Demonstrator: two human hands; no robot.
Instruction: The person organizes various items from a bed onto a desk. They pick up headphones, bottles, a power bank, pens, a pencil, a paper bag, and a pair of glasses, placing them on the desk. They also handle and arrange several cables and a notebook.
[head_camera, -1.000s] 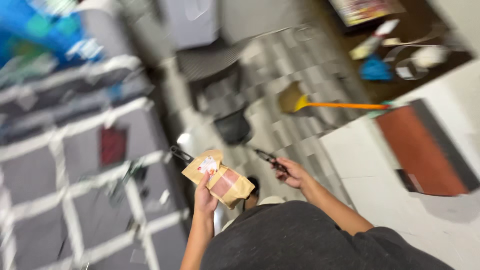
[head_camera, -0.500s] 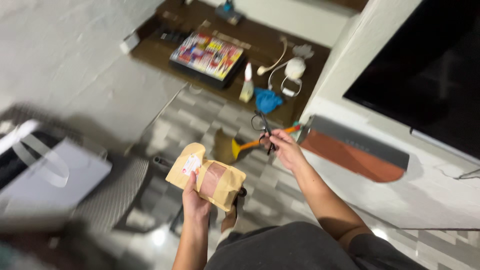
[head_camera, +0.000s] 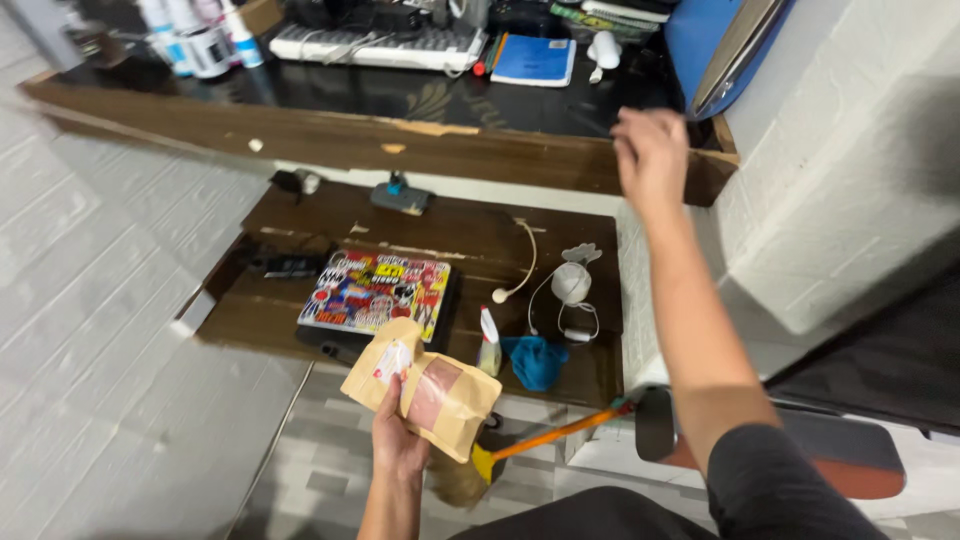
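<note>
Two hands in view: left hand (head_camera: 397, 432) low at about six o'clock, fingers wrapped around the lower edge of a brown paper pouch (head_camera: 425, 385) with a clear window and a small label, held tilted above the grey tiled floor (head_camera: 300, 470). Right hand (head_camera: 650, 150) raised toward one o'clock, arm stretched out, fingers curled loosely at the front edge of the dark table (head_camera: 400, 140) — blurred, so cannot tell whether anything is gripped there. On the table: a white keyboard (head_camera: 375, 45) near twelve o'clock, a blue notebook (head_camera: 535, 60) just beside it, white bottles (head_camera: 200, 40) off at eleven o'clock. Below, on the lower wooden shelf (head_camera: 470, 240): a sticker-covered flat case (head_camera: 378, 290) just behind the pouch, a small spray bottle (head_camera: 489, 345) upright beside it, a blue cloth (head_camera: 535, 360) touching the bottle's right side, a white round gadget with cord (head_camera: 572, 283) at about one o'clock from the pouch. Down on the floor, close under the pouch — a broom with an orange handle (head_camera: 550, 433) slanting toward four o'clock.
</note>
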